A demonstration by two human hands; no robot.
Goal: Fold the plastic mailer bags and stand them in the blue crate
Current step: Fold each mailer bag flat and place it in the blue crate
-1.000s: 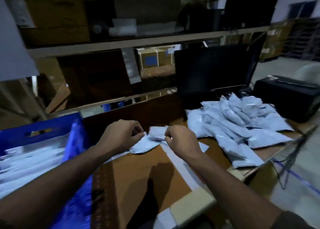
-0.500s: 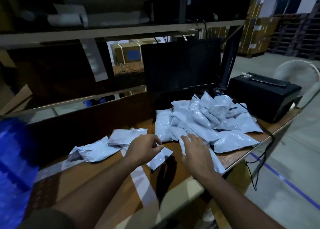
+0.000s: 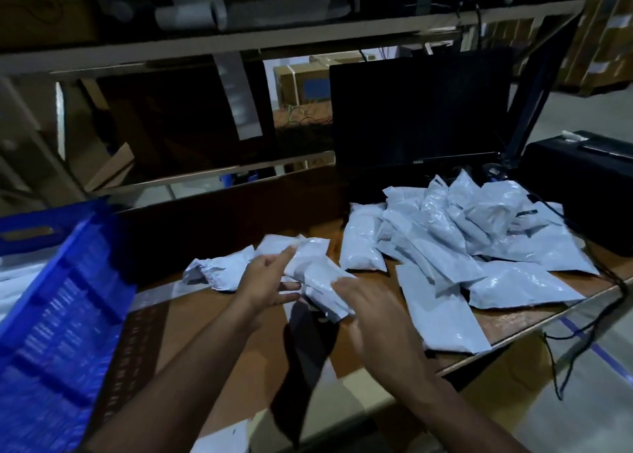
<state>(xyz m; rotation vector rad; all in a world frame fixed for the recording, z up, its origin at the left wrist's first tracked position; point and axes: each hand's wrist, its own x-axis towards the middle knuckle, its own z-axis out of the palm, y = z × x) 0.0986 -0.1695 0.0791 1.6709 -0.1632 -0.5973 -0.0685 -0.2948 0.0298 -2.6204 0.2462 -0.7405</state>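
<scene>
A grey mailer bag (image 3: 317, 274) hangs just above the table between my two hands. My left hand (image 3: 269, 281) has straight, spread fingers against the bag's left side. My right hand (image 3: 368, 319) grips the bag's lower right end; the fingers are blurred and partly behind the plastic. A crumpled bag (image 3: 215, 271) lies to the left of my hands. To the right, a pile of mailer bags (image 3: 462, 233) covers the table, with one flat bag (image 3: 442, 312) at its front. The blue crate (image 3: 68, 298) stands at the left edge, with white bags (image 3: 13, 274) inside it.
The brown table (image 3: 205, 350) ends at a front edge near my forearms. A black monitor (image 3: 418, 117) stands behind the pile and a black printer (image 3: 582, 185) at the far right. Cables (image 3: 582, 343) hang off the right corner. Metal shelving (image 3: 239, 38) runs overhead.
The view swung right, then partly back, so the crate shows again. My right hand came back from the pile to the bag, which both hands now hold up between them.
</scene>
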